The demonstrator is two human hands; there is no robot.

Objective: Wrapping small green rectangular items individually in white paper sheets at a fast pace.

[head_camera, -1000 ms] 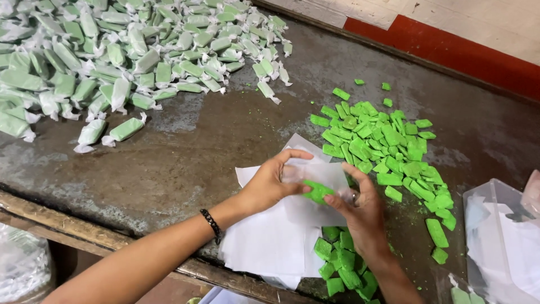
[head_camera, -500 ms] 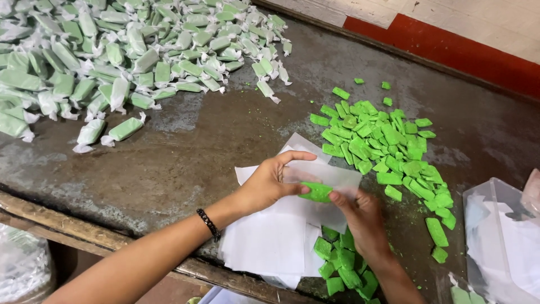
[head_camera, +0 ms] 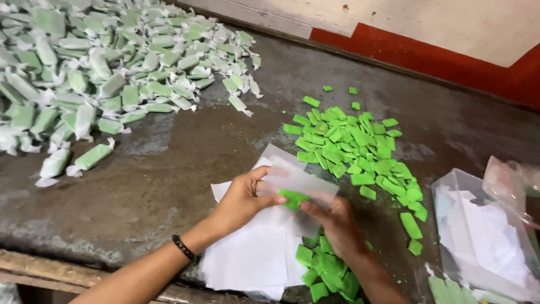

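My left hand [head_camera: 243, 198] and my right hand [head_camera: 337, 222] together hold one translucent white wrapper sheet [head_camera: 301, 181] with a bright green candy piece [head_camera: 293, 199] inside it, fingertips pinching at either side of the piece. They hover just above a stack of white wrapper sheets [head_camera: 247, 259] lying on the worn grey table [head_camera: 185, 169]. A black band circles my left wrist. A loose heap of unwrapped green pieces [head_camera: 354, 146] lies just beyond my hands, and more green pieces [head_camera: 323, 273] lie under my right forearm.
A large pile of wrapped green candies with twisted white ends [head_camera: 101, 73] covers the far left of the table. A clear plastic bag with white sheets [head_camera: 484, 236] lies at the right. A red and white wall [head_camera: 427, 50] borders the table's far side.
The wrapper with the green piece has been lifted slightly off the stack and my fingers have closed in on both sides of the piece. The piles have not moved.
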